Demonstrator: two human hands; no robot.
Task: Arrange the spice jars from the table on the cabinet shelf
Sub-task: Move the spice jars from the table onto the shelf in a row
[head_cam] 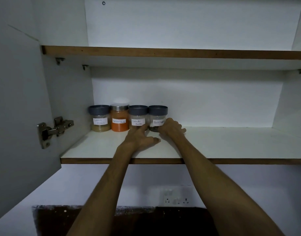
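Several labelled spice jars stand in a row at the back left of the lower cabinet shelf (98, 150). From the left: a garam masala jar (99, 118) with a grey lid, a red chilli powder jar (119, 119) with a steel lid, a coriander powder jar (137, 116) and a black pepper jar (157, 114), both grey-lidded. My right hand (172, 127) wraps the right side of the black pepper jar. My left hand (141, 137) rests on the shelf with fingers spread, its fingertips touching the base of the coriander jar.
The open cabinet door (18, 99) with its metal hinge (54, 129) stands at the left. An upper shelf (163, 54) hangs above the jars. Bare shelf stretches to the right. A wall socket (176, 198) and a dark counter (129, 222) lie below.
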